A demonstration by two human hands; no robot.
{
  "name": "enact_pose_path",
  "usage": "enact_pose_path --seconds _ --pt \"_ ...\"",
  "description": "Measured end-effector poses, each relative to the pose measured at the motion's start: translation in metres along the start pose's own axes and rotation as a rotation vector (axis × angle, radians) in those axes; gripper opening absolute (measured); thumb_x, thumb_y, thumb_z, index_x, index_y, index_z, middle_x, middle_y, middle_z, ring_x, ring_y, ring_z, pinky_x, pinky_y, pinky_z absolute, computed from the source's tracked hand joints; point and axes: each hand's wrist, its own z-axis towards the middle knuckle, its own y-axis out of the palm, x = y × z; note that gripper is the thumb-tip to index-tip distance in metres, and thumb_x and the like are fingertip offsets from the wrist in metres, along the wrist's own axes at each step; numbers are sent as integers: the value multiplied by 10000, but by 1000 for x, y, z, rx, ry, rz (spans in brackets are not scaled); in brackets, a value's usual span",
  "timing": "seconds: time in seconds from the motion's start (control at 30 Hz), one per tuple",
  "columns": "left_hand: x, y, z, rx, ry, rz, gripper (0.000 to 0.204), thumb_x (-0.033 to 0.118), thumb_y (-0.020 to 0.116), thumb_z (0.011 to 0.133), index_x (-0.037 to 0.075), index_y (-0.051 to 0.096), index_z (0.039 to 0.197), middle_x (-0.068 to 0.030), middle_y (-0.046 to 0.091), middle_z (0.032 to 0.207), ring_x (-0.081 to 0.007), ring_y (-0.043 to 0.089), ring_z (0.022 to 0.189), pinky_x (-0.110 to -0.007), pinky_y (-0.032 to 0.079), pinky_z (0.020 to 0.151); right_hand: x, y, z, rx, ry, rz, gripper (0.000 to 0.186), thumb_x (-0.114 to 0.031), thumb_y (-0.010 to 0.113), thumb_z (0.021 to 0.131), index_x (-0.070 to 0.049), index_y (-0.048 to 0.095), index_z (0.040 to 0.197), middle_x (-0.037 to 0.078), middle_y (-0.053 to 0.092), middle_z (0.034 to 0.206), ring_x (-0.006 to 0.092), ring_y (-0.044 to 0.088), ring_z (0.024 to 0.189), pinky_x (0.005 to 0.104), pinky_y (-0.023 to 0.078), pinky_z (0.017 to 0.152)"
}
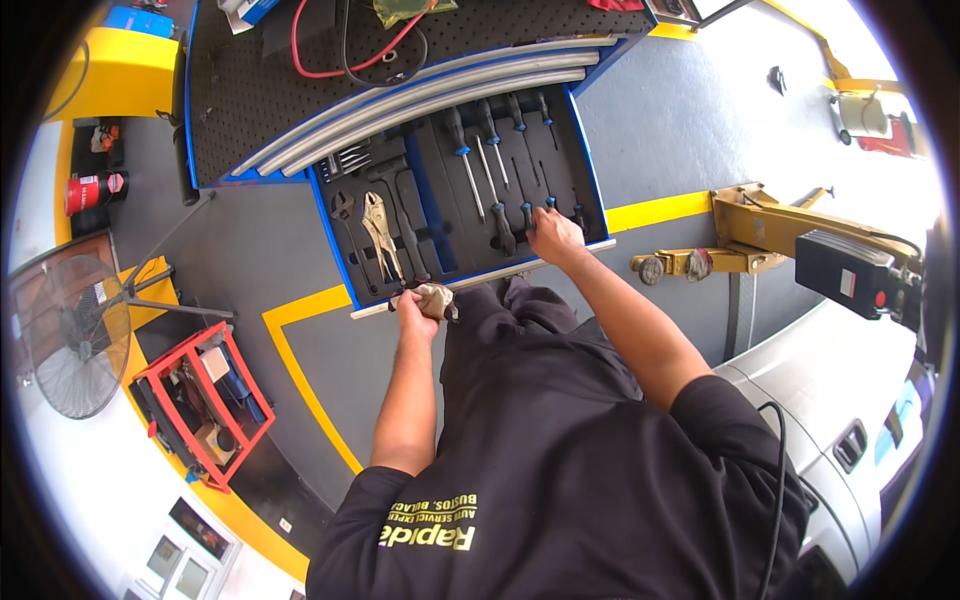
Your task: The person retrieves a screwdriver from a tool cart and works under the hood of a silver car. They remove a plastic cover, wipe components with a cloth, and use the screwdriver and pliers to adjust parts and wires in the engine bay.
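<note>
An open tool drawer (455, 255) with a dark foam liner lies in front of me. My left hand (413, 315), at the drawer's front edge, is closed around a crumpled light-coloured rag (438, 298). My right hand (557, 237) is inside the drawer's right part, fingers curled at the handle of a short screwdriver (551, 203); its lower part is hidden under the hand. Beside it lies a dark-handled screwdriver (502, 225). Longer blue-and-black screwdrivers (460, 140) lie farther back. On the left are locking pliers (379, 230), an adjustable wrench (345, 210) and a hammer (388, 172).
The tool cabinet (260, 110) has a perforated black top with a red cable (305, 62) on it. A yellow lift arm (800, 225) and a silver car (800, 385) stand at right. At left are a large fan (75, 335) and a red cart (185, 355).
</note>
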Motion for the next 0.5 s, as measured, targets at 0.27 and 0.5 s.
enact_pose_path --seconds 0.27,0.5 --pt "-4 -9 -2 -20 -33 6 214 159 562 747 85 664 920 -91 725 1004 -318 700 978 -471 567 938 -29 17 5 -90 227 -123 541 -283 784 908 -83 489 1315 195 775 1096 382 756 1071 485 593 920" --pt "2 -1 14 -59 -52 -43 193 138 561 735 62 663 880 -113 726 968 -331 722 922 -469 603 867 -29 8 11 11 297 54 758 -361 897 781 -85 464 1339 228 725 1240 416 709 1174 481 574 991"
